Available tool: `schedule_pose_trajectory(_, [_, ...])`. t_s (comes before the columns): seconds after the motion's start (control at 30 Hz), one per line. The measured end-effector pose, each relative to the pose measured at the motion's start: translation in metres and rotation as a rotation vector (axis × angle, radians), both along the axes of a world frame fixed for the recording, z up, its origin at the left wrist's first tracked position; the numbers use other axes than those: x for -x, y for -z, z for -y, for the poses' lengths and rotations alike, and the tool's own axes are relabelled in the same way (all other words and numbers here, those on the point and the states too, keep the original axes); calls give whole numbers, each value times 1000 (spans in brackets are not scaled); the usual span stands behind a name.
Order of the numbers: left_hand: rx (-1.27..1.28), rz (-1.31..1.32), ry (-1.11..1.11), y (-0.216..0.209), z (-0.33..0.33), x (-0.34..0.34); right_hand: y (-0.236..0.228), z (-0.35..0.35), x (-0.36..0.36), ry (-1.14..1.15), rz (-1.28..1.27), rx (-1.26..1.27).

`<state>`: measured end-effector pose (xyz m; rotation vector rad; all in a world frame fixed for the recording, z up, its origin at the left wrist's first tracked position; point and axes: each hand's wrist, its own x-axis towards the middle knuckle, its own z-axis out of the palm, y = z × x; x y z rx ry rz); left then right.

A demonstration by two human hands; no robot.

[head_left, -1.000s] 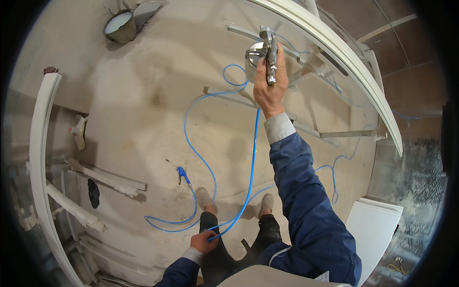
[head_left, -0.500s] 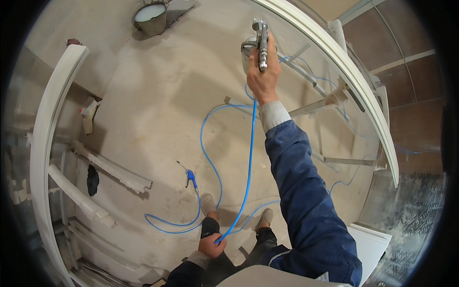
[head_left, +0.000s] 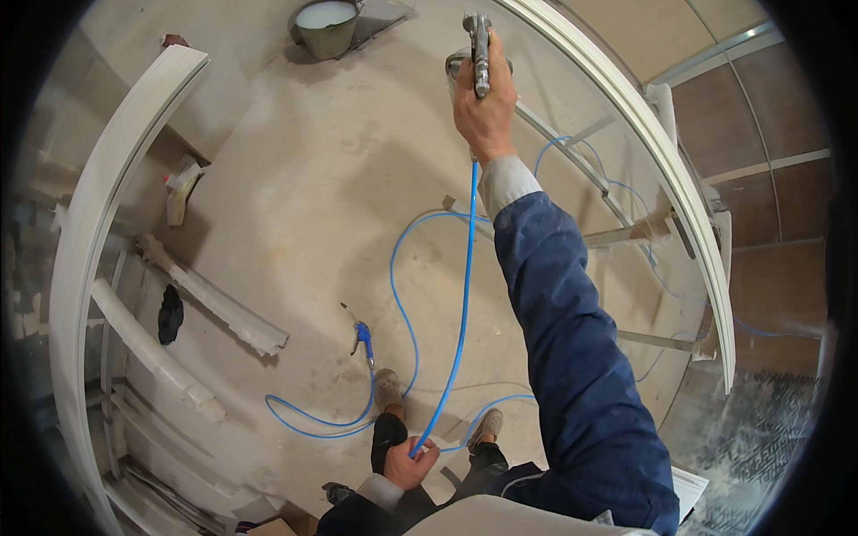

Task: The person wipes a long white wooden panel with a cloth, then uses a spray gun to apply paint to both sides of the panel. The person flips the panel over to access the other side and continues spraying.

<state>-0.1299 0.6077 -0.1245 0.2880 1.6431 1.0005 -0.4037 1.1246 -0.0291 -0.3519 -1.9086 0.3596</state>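
My right hand (head_left: pixel 485 121), arm stretched far forward, is closed around the handle of a metal spray gun (head_left: pixel 480 55). The gun's cup shows only in part behind the fingers. From below the gun a blue air hose (head_left: pixel 467 286) runs back toward me. Low in front of my body, my left hand (head_left: pixel 409 466) is wrapped around that hose. To the right of the gun, a long white moulded strip (head_left: pixel 626 89) rests on metal stands, apart from the gun.
A second white strip (head_left: pixel 85 223) curves along the left. On the floor lie a blue blow gun (head_left: pixel 362 337) with its looped hose and a black rag-like thing (head_left: pixel 170 314). A bucket of whitish liquid (head_left: pixel 329 40) stands far ahead. Metal stand legs (head_left: pixel 572 152) are at right.
The right hand and spray gun have moved slightly farther forward. The left hand has shifted a little right, still on the hose. The whole view has shifted slightly.
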Motion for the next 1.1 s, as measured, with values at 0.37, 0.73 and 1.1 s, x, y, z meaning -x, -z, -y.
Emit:
schedule_pose_trajectory(0.37, [37, 18, -80, 13, 4, 9, 8, 8, 56, -107, -58, -58])
schedule_pose_trajectory(0.73, [31, -11, -75, 31, 5, 1, 20, -1, 35, 3, -19, 41])
schedule_pose_trajectory(1.1, [54, -73, 47, 31, 2, -29, 20, -18, -58, 146, -9, -61])
